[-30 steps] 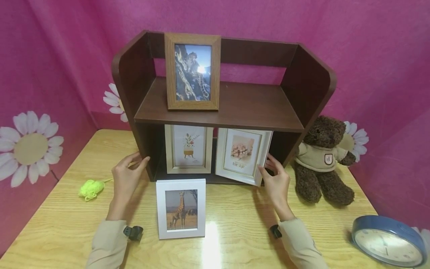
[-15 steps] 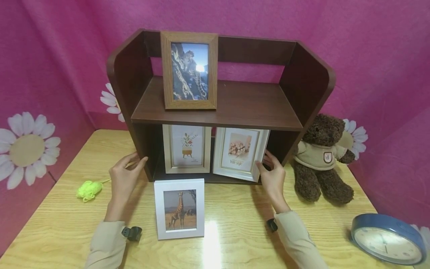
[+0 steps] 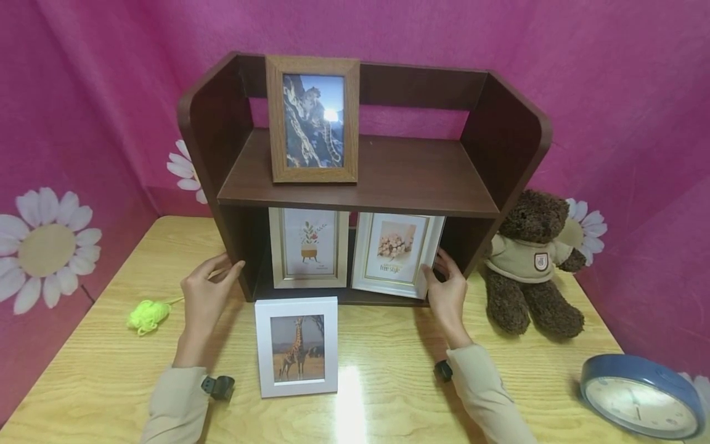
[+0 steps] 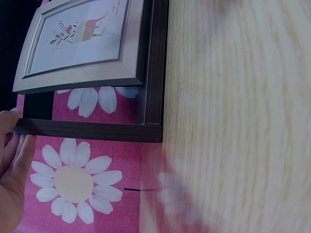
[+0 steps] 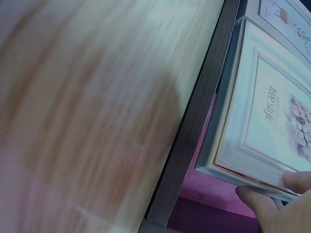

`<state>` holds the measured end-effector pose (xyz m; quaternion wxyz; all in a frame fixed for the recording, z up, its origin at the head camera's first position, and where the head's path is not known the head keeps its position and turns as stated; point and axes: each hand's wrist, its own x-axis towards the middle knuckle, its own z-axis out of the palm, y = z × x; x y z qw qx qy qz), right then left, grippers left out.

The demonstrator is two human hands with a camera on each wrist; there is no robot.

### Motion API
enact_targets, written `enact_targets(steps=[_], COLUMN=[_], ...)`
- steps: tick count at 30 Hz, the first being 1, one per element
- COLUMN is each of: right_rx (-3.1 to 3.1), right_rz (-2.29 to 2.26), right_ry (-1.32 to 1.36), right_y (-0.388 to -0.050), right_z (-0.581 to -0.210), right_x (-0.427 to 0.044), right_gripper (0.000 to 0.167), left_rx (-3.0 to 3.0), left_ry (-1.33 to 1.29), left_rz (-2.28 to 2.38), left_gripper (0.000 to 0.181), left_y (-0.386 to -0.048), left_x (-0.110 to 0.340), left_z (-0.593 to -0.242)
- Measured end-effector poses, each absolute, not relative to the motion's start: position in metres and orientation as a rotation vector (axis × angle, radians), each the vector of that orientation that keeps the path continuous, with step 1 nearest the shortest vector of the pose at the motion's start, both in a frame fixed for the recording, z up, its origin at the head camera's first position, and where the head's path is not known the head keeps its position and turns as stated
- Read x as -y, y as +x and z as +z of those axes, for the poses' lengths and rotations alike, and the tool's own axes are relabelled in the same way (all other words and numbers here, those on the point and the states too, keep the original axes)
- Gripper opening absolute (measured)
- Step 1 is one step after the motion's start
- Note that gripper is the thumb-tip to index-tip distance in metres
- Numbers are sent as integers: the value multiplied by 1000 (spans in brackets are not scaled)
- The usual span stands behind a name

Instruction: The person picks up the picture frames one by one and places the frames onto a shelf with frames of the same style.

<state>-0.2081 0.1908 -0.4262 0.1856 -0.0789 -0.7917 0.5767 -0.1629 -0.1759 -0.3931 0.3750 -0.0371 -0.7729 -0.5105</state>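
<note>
My left hand (image 3: pixel 206 296) pinches the front edge of the left side panel of a dark brown two-tier shelf (image 3: pixel 388 166), thumb inside and fingers outside, as the left wrist view confirms. With my right hand (image 3: pixel 448 299) I hold the right edge of a white picture frame (image 3: pixel 360 274) with a pink flower print, thumb on its front. This frame stands slightly tilted on the lower tier, and its top passes behind the upper board. Beside it on the left is a cream frame (image 3: pixel 280 265) with a potted-plant print.
A wooden frame (image 3: pixel 280 123) with a leopard picture stands on the upper tier. On the table (image 3: pixel 388 394) are a white giraffe frame (image 3: pixel 265 364) in front, lime yarn (image 3: pixel 148 316) at left, and a brown teddy bear (image 3: pixel 510 308) and blue clock (image 3: pixel 638 404) at right.
My right hand has shifted slightly left with the flower frame, whose lower right corner has risen and moved inward, so it leans less. The left hand stays on the shelf's side panel.
</note>
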Motion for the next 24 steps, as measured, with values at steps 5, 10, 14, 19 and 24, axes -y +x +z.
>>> enact_targets(steps=[5,10,14,19,24], right_rx=[2236,2256,2278,2301,2305], right_rz=[1617,1595,1570,1547,1541], right_ry=[-210,-202,-202,-208,-202], right_y=[-210,-214,-214,-214,-216], right_z=[-428,-430,-430,-430,-429], right_x=[-190,-191,-191,-191,-191], right_gripper=[48,48,48,48,48], left_rx=[1993,2010,2003,1999,1996], left_ry=[-82,-66,-56,-57,-64], left_rz=[-1303,-1293,-1305,-1321,-1310], left_gripper=[20,21,22,23,22], left_y=[-162,-165,-174,-180,-180], left_x=[175,177,185,190,190], left_z=[-391,-396,-410,-420,-421])
